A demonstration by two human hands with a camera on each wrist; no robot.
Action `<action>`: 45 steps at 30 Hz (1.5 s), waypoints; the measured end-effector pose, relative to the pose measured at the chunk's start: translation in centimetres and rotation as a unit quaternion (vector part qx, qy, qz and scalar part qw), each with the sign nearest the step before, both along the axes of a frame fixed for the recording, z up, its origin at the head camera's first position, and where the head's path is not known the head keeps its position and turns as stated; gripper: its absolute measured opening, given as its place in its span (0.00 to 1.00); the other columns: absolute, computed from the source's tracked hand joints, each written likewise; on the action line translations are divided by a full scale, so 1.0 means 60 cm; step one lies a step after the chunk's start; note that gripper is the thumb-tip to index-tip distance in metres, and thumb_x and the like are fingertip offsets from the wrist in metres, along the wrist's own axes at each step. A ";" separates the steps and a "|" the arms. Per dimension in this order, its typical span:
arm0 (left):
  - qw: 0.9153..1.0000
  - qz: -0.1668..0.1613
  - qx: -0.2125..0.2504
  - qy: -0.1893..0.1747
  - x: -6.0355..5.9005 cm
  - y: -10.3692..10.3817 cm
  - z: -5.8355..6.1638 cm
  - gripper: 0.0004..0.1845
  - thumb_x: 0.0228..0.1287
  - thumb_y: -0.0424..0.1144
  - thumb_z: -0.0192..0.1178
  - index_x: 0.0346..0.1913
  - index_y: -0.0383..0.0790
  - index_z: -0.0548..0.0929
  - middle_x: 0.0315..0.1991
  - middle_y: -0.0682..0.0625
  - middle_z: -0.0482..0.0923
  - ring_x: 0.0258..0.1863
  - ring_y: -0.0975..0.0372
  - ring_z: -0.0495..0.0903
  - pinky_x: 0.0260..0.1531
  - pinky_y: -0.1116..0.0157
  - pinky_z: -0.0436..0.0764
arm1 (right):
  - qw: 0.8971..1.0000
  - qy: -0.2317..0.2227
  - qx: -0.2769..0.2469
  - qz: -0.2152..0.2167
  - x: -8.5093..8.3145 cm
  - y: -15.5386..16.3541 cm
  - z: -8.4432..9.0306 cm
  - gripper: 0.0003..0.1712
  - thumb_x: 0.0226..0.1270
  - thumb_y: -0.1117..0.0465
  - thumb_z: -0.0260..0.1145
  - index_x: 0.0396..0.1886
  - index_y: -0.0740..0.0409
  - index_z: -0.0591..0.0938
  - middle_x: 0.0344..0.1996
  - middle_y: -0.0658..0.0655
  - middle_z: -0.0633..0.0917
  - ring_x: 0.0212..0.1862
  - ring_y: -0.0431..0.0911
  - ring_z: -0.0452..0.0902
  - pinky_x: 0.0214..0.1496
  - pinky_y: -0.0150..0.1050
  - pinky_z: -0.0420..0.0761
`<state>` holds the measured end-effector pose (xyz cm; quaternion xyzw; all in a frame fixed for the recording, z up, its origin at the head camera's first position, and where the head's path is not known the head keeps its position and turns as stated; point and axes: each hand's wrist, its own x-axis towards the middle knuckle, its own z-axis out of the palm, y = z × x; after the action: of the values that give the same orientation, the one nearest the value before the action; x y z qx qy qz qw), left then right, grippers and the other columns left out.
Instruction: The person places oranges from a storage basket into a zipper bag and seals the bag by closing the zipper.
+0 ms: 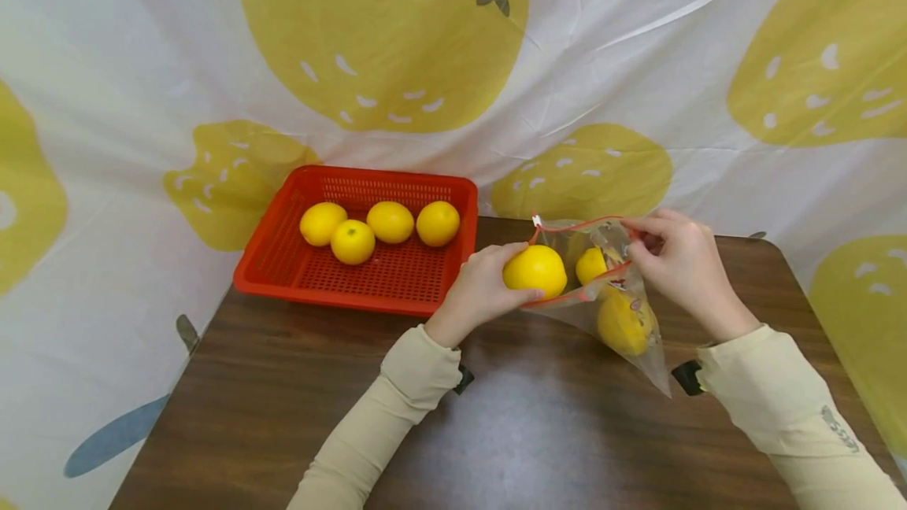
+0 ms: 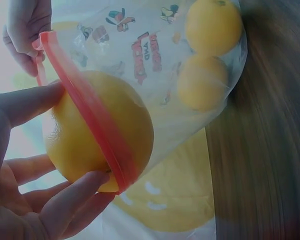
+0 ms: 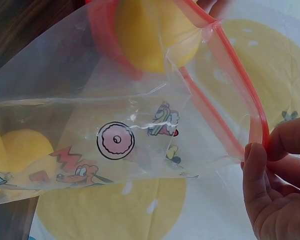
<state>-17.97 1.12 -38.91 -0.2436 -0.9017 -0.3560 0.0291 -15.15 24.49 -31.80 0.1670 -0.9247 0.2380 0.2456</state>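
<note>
My left hand [image 1: 485,282] grips a plump yellow lemon [image 1: 535,272] at the mouth of a clear zip bag [image 1: 655,368]. In the left wrist view, the bag's red zip edge [image 2: 97,122] crosses over this lemon, and the thumb presses near that edge. My right hand [image 1: 683,266] pinches the opposite end of the red-edged opening, seen close up in the right wrist view with thumb [image 3: 255,172] and fingers on the strip. Down inside the bag lie two more lemons [image 2: 212,27]. Cartoon prints [image 3: 116,140] cover part of the plastic.
A red slotted basket [image 1: 340,301] holding several lemons [image 1: 353,242] stands left of the bag on the dark wooden table [image 1: 298,384]. Behind the table hangs a white cloth [image 1: 602,14] with a lemon print. A white zip slider [image 1: 537,220] sits at the bag's far corner.
</note>
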 end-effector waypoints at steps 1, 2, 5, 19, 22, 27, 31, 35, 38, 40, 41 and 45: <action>1.000 -0.002 0.003 0.003 -0.001 0.000 0.001 0.34 0.47 0.52 0.67 0.58 0.42 0.74 0.51 0.48 0.77 0.49 0.58 0.75 0.48 0.63 0.72 | 1.000 0.000 -0.001 0.000 0.000 0.000 0.000 0.13 0.49 0.73 0.59 0.35 0.67 0.85 0.23 0.55 0.79 0.21 0.36 0.67 0.24 0.22 0.65; 1.000 -0.004 0.009 0.005 -0.002 -0.001 0.002 0.34 0.47 0.52 0.67 0.58 0.42 0.74 0.49 0.48 0.78 0.46 0.58 0.75 0.45 0.64 0.73 | 1.000 0.001 -0.001 -0.001 0.000 0.000 0.001 0.13 0.49 0.73 0.59 0.35 0.67 0.85 0.23 0.55 0.79 0.21 0.36 0.67 0.25 0.22 0.65; 0.999 -0.014 0.038 0.018 -0.007 -0.002 0.008 0.31 0.48 0.52 0.67 0.56 0.42 0.76 0.47 0.49 0.79 0.41 0.59 0.76 0.40 0.66 0.74 | 1.000 -0.001 -0.003 0.002 -0.002 -0.002 -0.001 0.13 0.49 0.73 0.59 0.35 0.66 0.85 0.24 0.56 0.80 0.22 0.38 0.68 0.24 0.22 0.65; 1.000 0.028 -0.003 0.015 -0.049 -0.072 0.039 0.28 0.56 0.49 0.61 0.57 0.38 0.74 0.55 0.45 0.74 0.55 0.56 0.71 0.56 0.61 0.68 | 1.000 0.014 -0.006 -0.012 -0.002 0.003 0.004 0.13 0.49 0.73 0.59 0.34 0.68 0.85 0.23 0.56 0.80 0.22 0.37 0.69 0.25 0.21 0.65; 0.999 0.045 -0.019 0.012 -0.070 -0.104 0.029 0.30 0.55 0.49 0.62 0.58 0.37 0.72 0.56 0.44 0.72 0.58 0.54 0.68 0.58 0.59 0.66 | 1.000 0.015 -0.005 -0.014 -0.002 0.008 0.005 0.13 0.49 0.72 0.59 0.34 0.68 0.85 0.24 0.57 0.81 0.22 0.34 0.68 0.26 0.20 0.65; 0.996 0.075 -0.026 0.032 -0.098 -0.158 0.011 0.31 0.52 0.48 0.64 0.58 0.36 0.72 0.56 0.43 0.72 0.57 0.53 0.68 0.58 0.57 0.64 | 1.000 0.010 -0.004 -0.012 -0.001 0.011 0.004 0.13 0.49 0.72 0.59 0.35 0.68 0.85 0.24 0.56 0.81 0.23 0.32 0.68 0.26 0.20 0.65; 0.992 0.119 -0.039 0.034 -0.114 -0.203 -0.005 0.32 0.52 0.48 0.65 0.58 0.36 0.72 0.57 0.39 0.69 0.58 0.47 0.65 0.57 0.52 0.63 | 1.000 0.011 -0.004 -0.011 -0.001 0.010 0.004 0.13 0.49 0.73 0.59 0.35 0.68 0.85 0.24 0.56 0.81 0.22 0.33 0.67 0.25 0.20 0.65; 0.986 0.165 -0.029 0.026 -0.127 -0.245 -0.027 0.30 0.51 0.46 0.65 0.57 0.35 0.73 0.57 0.38 0.67 0.57 0.45 0.64 0.56 0.50 0.64 | 1.000 0.015 -0.003 -0.006 0.000 0.010 0.005 0.12 0.48 0.73 0.59 0.34 0.68 0.85 0.23 0.57 0.80 0.22 0.32 0.66 0.24 0.21 0.64; 0.981 0.190 -0.032 0.017 -0.134 -0.270 -0.042 0.31 0.51 0.45 0.65 0.58 0.33 0.72 0.57 0.36 0.66 0.56 0.43 0.64 0.56 0.48 0.62 | 1.000 0.017 0.000 -0.005 0.001 0.010 0.005 0.12 0.48 0.73 0.59 0.34 0.68 0.85 0.23 0.56 0.80 0.21 0.33 0.65 0.24 0.22 0.64; 0.978 0.202 -0.046 0.005 -0.137 -0.283 -0.051 0.33 0.51 0.44 0.65 0.59 0.32 0.70 0.58 0.34 0.64 0.56 0.41 0.63 0.56 0.47 0.61 | 1.000 0.017 0.000 -0.005 0.002 0.011 0.005 0.12 0.48 0.73 0.59 0.33 0.68 0.85 0.23 0.56 0.80 0.21 0.33 0.65 0.24 0.22 0.64; 0.977 0.207 -0.055 0.000 -0.139 -0.288 -0.055 0.34 0.51 0.44 0.65 0.60 0.32 0.69 0.58 0.33 0.63 0.56 0.40 0.62 0.56 0.47 0.61 | 1.000 0.016 0.000 -0.005 0.002 0.012 0.004 0.12 0.48 0.73 0.59 0.33 0.68 0.85 0.23 0.56 0.80 0.21 0.33 0.65 0.24 0.22 0.64; 0.973 0.219 -0.071 -0.014 -0.143 -0.303 -0.070 0.36 0.51 0.44 0.65 0.61 0.31 0.67 0.59 0.31 0.61 0.57 0.38 0.61 0.56 0.45 0.60 | 1.000 0.014 0.000 -0.006 0.003 0.013 0.003 0.12 0.48 0.73 0.60 0.34 0.68 0.85 0.23 0.56 0.80 0.21 0.34 0.66 0.24 0.21 0.64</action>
<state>-26.55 -17.05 -43.13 -0.0363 -0.9564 -0.2794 0.0764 -14.96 25.27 -31.59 0.1644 -0.9222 0.2342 0.2602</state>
